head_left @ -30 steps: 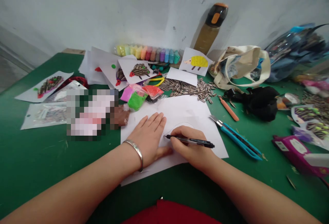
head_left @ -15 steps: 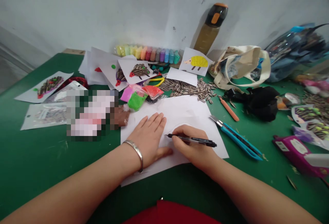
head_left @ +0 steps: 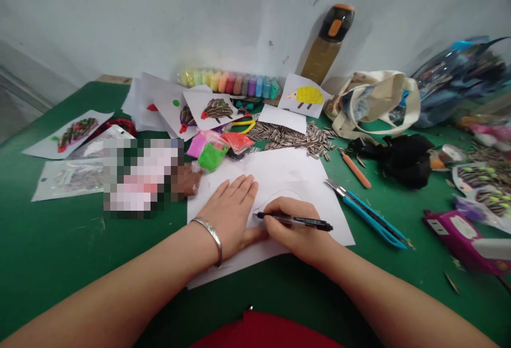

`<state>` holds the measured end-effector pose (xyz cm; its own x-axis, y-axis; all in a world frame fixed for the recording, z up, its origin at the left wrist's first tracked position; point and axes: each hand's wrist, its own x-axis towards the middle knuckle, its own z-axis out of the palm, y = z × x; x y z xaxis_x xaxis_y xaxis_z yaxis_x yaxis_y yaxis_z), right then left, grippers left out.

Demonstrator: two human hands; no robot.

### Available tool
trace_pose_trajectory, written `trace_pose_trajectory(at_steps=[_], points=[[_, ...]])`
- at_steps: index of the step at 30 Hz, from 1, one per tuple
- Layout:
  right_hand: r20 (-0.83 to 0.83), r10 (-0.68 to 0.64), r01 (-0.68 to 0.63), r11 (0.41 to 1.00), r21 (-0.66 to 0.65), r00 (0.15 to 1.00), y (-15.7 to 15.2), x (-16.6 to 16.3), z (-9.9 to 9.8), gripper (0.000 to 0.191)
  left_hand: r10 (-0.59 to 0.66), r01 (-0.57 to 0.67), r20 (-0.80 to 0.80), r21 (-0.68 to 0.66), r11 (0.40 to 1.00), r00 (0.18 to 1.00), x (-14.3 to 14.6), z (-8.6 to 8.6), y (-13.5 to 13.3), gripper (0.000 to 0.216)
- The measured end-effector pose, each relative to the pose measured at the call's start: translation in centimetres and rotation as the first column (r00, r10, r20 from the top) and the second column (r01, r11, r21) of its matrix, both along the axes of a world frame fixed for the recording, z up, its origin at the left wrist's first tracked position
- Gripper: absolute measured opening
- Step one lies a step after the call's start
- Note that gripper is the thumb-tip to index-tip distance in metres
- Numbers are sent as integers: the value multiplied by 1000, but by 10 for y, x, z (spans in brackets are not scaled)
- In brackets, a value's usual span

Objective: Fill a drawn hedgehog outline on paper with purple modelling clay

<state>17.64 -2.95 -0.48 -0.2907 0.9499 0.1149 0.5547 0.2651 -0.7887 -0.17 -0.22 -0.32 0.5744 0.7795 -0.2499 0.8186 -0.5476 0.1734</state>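
Observation:
My left hand (head_left: 229, 215) lies flat with its fingers stretched out, pressing on white paper (head_left: 311, 177) on the green table. A silver bracelet (head_left: 211, 239) circles that wrist. In my right hand (head_left: 299, 231) is a black pen (head_left: 307, 223), gripped between thumb and fingers. Its tip touches the paper just right of my left hand. A thin curved line (head_left: 283, 192) is drawn above the right hand, partly hidden by it. Packets of coloured clay (head_left: 213, 155) rest on the paper's upper left edge.
A blue utility knife (head_left: 371, 217) and an orange stick (head_left: 355, 168) lie right of the paper. Behind it are sunflower seeds (head_left: 291, 139), a hedgehog picture (head_left: 305, 97) and a bottle (head_left: 327, 44). Decorated cards (head_left: 75, 132) and bags (head_left: 67, 177) lie left; a purple device (head_left: 459, 239) sits right.
My right hand and the pen tip have shifted slightly left and down, and more of the drawn line shows. My left hand has stayed in place.

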Motion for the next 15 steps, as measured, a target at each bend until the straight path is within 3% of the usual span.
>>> trace_pose_trajectory(at_steps=[15], points=[[30, -11, 13, 996, -91, 999, 4, 7, 6, 10, -17, 17, 19, 30, 999, 1000, -1, -3, 1, 86]])
